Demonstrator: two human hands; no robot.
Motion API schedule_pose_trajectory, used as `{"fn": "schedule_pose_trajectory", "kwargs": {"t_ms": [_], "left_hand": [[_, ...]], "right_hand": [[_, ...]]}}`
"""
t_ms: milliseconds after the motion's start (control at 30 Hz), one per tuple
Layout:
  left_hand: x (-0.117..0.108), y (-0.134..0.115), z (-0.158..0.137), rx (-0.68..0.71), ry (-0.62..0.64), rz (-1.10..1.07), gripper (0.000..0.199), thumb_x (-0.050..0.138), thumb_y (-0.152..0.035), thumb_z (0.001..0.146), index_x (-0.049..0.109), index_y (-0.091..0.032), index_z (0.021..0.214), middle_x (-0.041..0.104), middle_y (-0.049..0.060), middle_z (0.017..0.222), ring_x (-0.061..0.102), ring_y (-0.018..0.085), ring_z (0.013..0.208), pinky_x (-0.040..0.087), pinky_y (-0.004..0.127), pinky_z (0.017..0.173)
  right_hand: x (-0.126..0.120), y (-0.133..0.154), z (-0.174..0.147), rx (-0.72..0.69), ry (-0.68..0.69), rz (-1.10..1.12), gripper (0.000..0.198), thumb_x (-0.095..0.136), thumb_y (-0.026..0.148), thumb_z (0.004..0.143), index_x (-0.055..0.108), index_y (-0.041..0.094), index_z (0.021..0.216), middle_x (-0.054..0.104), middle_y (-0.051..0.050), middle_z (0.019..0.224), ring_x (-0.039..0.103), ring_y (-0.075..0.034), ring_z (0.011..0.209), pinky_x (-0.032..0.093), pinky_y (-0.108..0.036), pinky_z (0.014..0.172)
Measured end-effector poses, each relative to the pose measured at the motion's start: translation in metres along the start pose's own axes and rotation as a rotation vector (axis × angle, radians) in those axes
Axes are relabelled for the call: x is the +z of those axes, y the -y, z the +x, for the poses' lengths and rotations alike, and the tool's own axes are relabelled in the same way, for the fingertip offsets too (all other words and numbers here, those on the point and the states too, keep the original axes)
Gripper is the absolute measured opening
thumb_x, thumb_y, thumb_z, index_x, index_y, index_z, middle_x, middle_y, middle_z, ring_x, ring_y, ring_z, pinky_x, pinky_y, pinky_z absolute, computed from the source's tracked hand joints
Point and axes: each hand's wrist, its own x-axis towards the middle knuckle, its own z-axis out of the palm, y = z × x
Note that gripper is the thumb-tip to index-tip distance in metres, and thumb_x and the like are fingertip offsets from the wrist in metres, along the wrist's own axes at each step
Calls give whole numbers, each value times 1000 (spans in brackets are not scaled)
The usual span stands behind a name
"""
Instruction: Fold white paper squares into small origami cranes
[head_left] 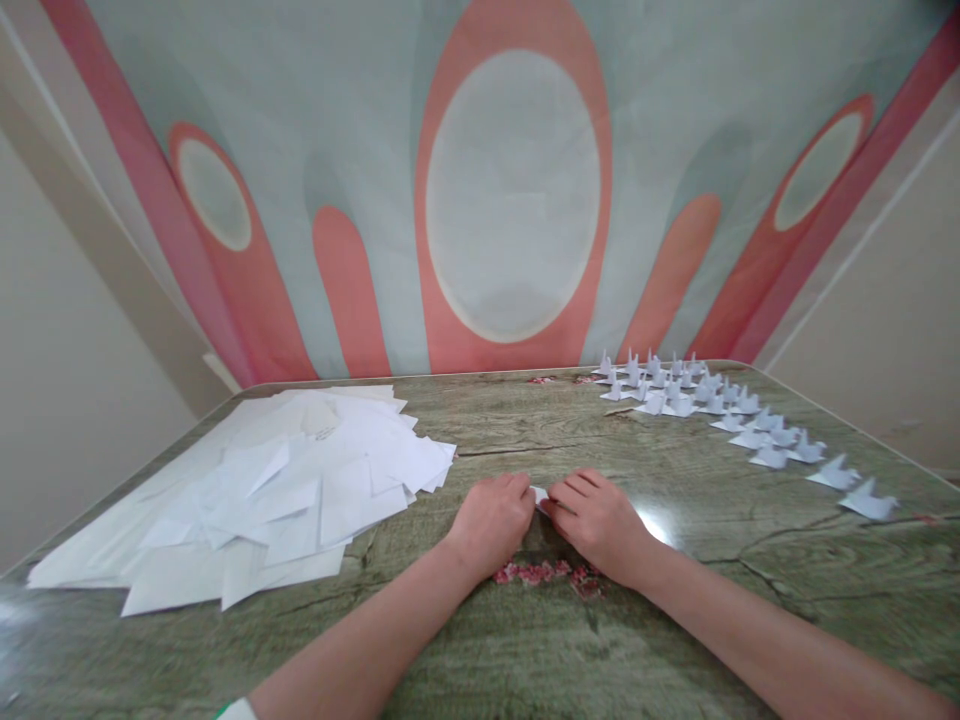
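Both of my hands meet at the middle of the table around a small piece of folded white paper [539,497]. My left hand [495,518] grips its left side with the fingers curled in. On the other side, my right hand [592,520] pinches the paper between thumb and fingers. Most of the paper is hidden behind my fingers, so its folded shape cannot be made out. Several finished white paper cranes [769,455] stand in rows at the right and back right of the table.
A wide, loose pile of white paper sheets [300,500] covers the left of the wood-patterned table [480,640]. Behind the table's far edge rises a wall covering [517,200] with pink and grey shapes. Printed pink flowers [540,572] mark the tabletop near my wrists.
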Motion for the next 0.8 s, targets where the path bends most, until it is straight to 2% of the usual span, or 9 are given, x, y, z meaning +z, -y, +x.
{"fn": "schedule_pose_trajectory", "kwargs": {"t_ms": [167, 333, 567, 700, 800], "left_hand": [[-7, 0, -2, 29, 27, 22, 10, 44, -15, 86, 54, -16, 85, 55, 5, 83, 54, 19, 76, 45, 31, 64], [-15, 0, -4, 43, 70, 46, 11, 44, -14, 85, 53, -15, 91, 54, 6, 87, 55, 19, 79, 45, 31, 67], [-18, -2, -5, 40, 84, 50, 18, 43, -12, 84, 53, -16, 99, 54, 6, 89, 55, 20, 83, 45, 31, 68], [-17, -3, -5, 42, 83, 67, 23, 44, -10, 83, 52, -14, 104, 55, 7, 90, 55, 20, 83, 45, 31, 68], [-17, -3, -5, 45, 82, 68, 23, 44, -10, 83, 52, -15, 104, 55, 7, 91, 55, 21, 82, 45, 31, 68]], "right_hand": [[-1, 2, -1, -2, 37, 6, 18, 46, 13, 85, 61, 16, 75, 56, -4, 72, 48, -17, 71, 34, -34, 71], [-8, 1, -5, 79, 83, 167, 15, 51, 13, 79, 64, 17, 86, 58, -5, 79, 50, -18, 78, 36, -34, 75], [-2, -8, -8, 230, 48, 358, 30, 44, 6, 77, 64, 18, 96, 59, -6, 90, 51, -18, 84, 40, -34, 76], [6, -14, -5, 220, 57, 399, 40, 42, 1, 73, 61, 18, 105, 59, -7, 102, 48, -19, 95, 40, -36, 83], [9, -14, -3, 207, 102, 383, 40, 43, 0, 74, 61, 18, 105, 60, -6, 104, 47, -20, 98, 40, -37, 85]]}}
